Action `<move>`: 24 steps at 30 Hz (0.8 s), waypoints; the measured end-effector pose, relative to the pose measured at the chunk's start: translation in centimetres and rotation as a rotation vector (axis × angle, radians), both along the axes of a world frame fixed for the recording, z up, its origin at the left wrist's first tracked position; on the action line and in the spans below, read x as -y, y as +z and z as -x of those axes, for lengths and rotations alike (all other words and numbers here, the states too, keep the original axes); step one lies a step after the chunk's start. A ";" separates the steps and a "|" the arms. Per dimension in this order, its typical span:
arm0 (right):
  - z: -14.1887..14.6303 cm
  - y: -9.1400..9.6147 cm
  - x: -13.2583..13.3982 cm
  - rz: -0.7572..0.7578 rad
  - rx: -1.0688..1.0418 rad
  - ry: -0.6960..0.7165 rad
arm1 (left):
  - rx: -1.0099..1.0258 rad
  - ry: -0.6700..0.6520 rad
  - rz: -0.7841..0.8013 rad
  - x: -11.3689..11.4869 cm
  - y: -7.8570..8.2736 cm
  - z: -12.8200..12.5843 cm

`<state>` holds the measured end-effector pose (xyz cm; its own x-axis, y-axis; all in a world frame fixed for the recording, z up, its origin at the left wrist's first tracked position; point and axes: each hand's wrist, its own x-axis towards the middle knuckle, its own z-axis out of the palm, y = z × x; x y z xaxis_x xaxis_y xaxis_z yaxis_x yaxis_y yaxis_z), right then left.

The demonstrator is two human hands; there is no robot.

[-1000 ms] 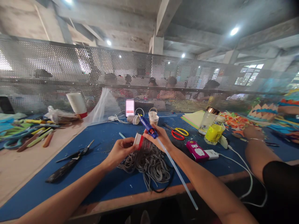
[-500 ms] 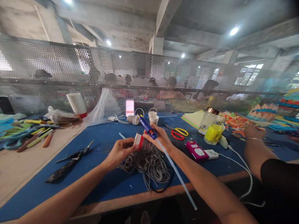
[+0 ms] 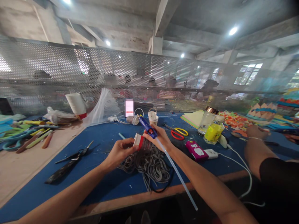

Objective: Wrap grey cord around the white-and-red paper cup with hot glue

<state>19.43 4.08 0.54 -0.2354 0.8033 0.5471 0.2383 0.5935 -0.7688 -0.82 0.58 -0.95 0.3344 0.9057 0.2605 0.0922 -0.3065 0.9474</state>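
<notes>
My left hand (image 3: 122, 151) is closed on a white paper cup (image 3: 137, 140) with a red band, tipped on its side. Grey cord is wound around the cup's body. In my right hand (image 3: 163, 138) is a blue glue gun (image 3: 147, 126), its nozzle pointing up and away from me. A long translucent glue stick (image 3: 178, 174) trails from the gun's back end. The right fingers are also close to the wrapped cup; whether they touch it I cannot tell. Below both hands lies a loose heap of grey cord (image 3: 154, 169) on the blue mat.
Black-handled pliers (image 3: 67, 166) lie to the left; red-and-yellow scissors (image 3: 177, 132) to the right. Beyond them are a magenta box (image 3: 195, 151), a yellow bottle (image 3: 213, 133) and a glass jar (image 3: 206, 119). Stacked paper cups (image 3: 76, 104) stand back left. Another person's arm (image 3: 259, 149) reaches in from the right.
Both my hands, the cup and the glue gun stay nearly still. At the far right, the other person's hand has shifted slightly.
</notes>
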 end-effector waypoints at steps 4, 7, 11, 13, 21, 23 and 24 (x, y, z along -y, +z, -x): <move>0.0 -0.1 -0.1 -0.013 -0.004 0.011 | -0.014 0.001 -0.001 -0.1 0.0 0.0; 0.0 -0.3 -0.3 -0.023 -0.015 -0.005 | -0.027 -0.014 -0.020 -0.1 -0.1 0.1; -0.3 -0.4 -0.6 -0.026 -0.021 -0.009 | -0.059 -0.011 -0.088 0.0 -0.1 0.1; -0.3 -0.4 -0.7 -0.019 -0.032 -0.018 | -0.055 -0.004 -0.093 0.1 0.0 0.1; -0.3 0.3 -0.7 0.042 -0.163 -0.102 | 0.065 0.060 0.020 -0.5 -0.4 0.4; -0.3 0.3 -0.8 0.066 -0.157 -0.099 | 0.096 0.084 0.028 -0.6 -0.5 0.5; -0.3 0.3 -0.9 0.075 -0.150 -0.102 | 0.106 0.098 0.027 -0.6 -0.5 0.5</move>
